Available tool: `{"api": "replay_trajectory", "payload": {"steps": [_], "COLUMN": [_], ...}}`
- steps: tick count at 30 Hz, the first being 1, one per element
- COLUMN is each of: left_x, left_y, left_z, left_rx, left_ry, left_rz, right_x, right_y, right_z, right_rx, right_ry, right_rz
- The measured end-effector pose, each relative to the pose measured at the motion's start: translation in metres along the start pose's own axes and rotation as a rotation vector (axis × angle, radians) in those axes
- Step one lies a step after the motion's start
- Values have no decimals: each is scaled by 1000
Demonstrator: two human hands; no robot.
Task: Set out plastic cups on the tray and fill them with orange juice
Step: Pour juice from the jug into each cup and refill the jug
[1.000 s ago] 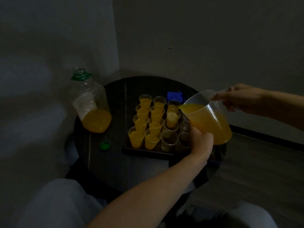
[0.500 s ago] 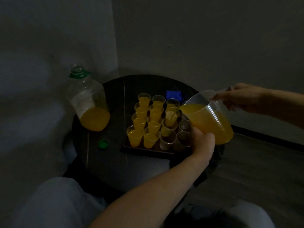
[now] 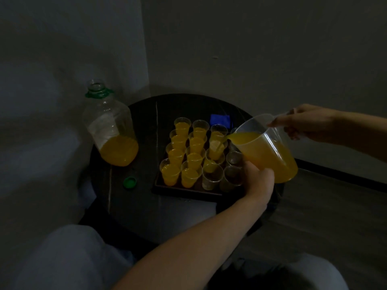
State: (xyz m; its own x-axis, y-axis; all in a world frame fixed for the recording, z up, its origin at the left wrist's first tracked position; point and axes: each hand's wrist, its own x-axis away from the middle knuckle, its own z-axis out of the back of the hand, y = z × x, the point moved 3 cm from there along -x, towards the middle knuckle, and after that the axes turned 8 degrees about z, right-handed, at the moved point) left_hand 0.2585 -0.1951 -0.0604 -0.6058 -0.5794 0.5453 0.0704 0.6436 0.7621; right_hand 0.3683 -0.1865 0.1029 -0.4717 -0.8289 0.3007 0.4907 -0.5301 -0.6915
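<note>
At the bottom of the frame the left forearm is reaching up toward centre right. The left hand (image 3: 258,178) is cupping the lower wall of the pitcher (image 3: 270,151), fingers curling round its base and steadying it.

Just beyond, the tray (image 3: 188,190) is sitting on the round dark table (image 3: 134,206) in the middle of the frame, carrying four columns of plastic cups. The filled cups (image 3: 178,151) of the two left columns are standing full of orange juice. The empty cups (image 3: 231,176) at the tray's near right are waiting clear.

Compared with a second ago, a thin stream is now showing plainly from the spout. It is falling into the target cup (image 3: 215,152) midway down the third column, which looked almost clear before and is now taking on yellow. I cannot tell for sure which of the two middle cups is catching it. By my reckoning the filling is working down that column, leaving its front cup and the right column to do.

Further right, the right hand (image 3: 307,122) is gripping the pitcher's handle, fingers wrapped round it. At the far left the open bottle (image 3: 111,126) is standing about a third full. Its green cap (image 3: 129,182) is lying between it and the tray's near corner. A blue object (image 3: 219,119) is lying behind the tray.
</note>
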Motion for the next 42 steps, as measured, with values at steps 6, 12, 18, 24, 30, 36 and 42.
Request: {"api": "replay_trajectory", "payload": {"steps": [6, 12, 18, 24, 30, 36, 42], "left_x": [1, -2, -7, -6, -5, 1, 5], "left_y": [1, -3, -5, -3, -4, -1, 0], "left_z": [0, 0, -3, -4, -2, 1, 3], "left_rx": [6, 3, 26, 31, 31, 30, 28], "left_ry": [-2, -11, -9, -16, -25, -34, -54], "left_rz": [-22, -26, -4, -19, -20, -31, -31], "right_x": [2, 5, 5, 4, 0, -1, 1], "right_y": [-4, -6, -8, -8, -5, -3, -2], "right_z": [-2, -2, -1, 1, 3, 1, -1], "right_rx": [7, 58, 44, 36, 47, 39, 17], "right_ry": [-16, -12, -28, -7, -6, -22, -24], "right_rz": [-10, 1, -18, -27, -45, -27, -22]}}
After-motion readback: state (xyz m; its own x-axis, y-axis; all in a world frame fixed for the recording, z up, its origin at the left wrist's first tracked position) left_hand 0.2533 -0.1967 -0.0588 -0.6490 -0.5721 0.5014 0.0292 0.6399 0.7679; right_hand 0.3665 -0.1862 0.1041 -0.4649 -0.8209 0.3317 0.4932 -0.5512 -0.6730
